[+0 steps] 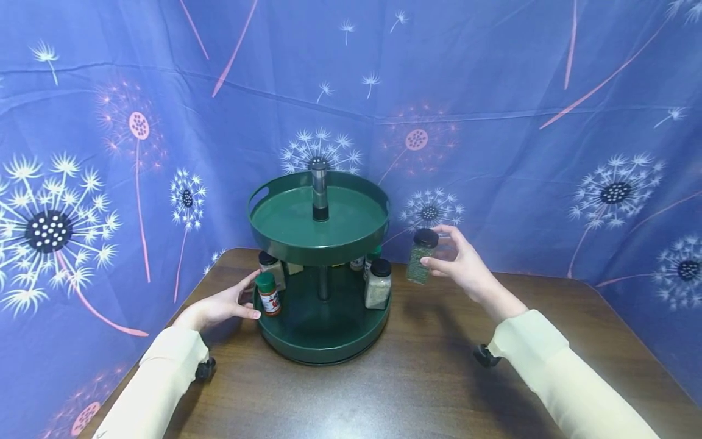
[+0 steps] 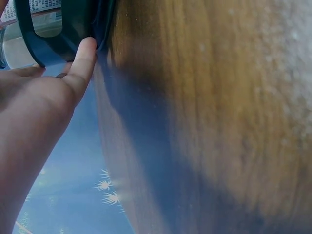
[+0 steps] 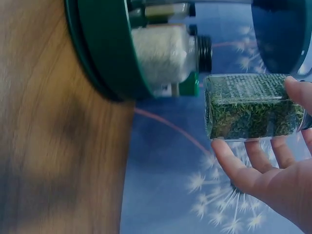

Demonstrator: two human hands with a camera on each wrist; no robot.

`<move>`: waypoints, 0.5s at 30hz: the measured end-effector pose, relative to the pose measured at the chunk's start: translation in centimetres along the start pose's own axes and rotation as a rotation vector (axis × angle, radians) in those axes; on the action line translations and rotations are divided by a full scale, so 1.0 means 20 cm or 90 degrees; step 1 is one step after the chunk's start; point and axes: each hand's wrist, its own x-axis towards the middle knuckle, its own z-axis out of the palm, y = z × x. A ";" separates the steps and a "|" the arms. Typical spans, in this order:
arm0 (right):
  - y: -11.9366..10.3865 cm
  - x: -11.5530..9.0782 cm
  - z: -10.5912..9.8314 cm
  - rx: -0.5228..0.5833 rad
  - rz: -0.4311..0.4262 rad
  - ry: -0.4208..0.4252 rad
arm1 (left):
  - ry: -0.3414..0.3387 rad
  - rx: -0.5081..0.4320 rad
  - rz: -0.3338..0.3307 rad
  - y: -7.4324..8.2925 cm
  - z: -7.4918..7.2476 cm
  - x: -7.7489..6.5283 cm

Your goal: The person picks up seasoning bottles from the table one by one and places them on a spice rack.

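My right hand [image 1: 457, 262] holds a clear jar of dried green herbs [image 3: 248, 109] with a black lid, thumb on one side and fingers on the other. The jar is raised to the right of a green two-tier turntable [image 1: 323, 350]. Against the left side of the lower tier rests my left hand [image 1: 225, 305], thumb and fingers spread along its outer wall beside the handle cutout. Just inside that wall stands a red spice bottle with a green cap [image 1: 269, 296], a black-lidded jar [image 1: 274, 268] behind it. Another black-lidded jar of pale contents [image 1: 378, 289] stands at the lower tier's right.
The upper tier [image 1: 351, 213] sits over the lower one on a central metal post [image 1: 320, 192]. More bottles show partly beneath it at the back, including a green-capped one [image 3: 187, 87]. A wooden table [image 1: 439, 378] carries everything, with blue dandelion-print cloth [image 1: 493, 73] hanging behind.
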 end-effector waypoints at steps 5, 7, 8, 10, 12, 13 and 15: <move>-0.02 -0.03 0.06 -0.002 -0.026 -0.015 | -0.002 0.005 0.018 0.00 0.00 0.00; -0.03 -0.04 0.08 -0.002 -0.038 -0.022 | 0.000 0.005 0.022 -0.01 0.00 0.00; -0.03 -0.04 0.10 -0.001 -0.044 -0.025 | 0.002 0.002 0.023 -0.01 0.00 0.00; -0.04 -0.05 0.12 0.001 -0.054 -0.028 | 0.003 0.002 0.027 -0.02 0.00 0.00; -0.04 -0.06 0.15 0.003 -0.062 -0.031 | 0.006 0.002 0.026 -0.02 0.00 0.00; -0.05 -0.06 0.16 0.006 -0.065 -0.032 | 0.008 0.004 0.026 -0.02 0.00 0.00; -0.05 -0.07 0.19 0.007 -0.072 -0.035 | 0.012 0.007 0.028 -0.01 0.00 0.00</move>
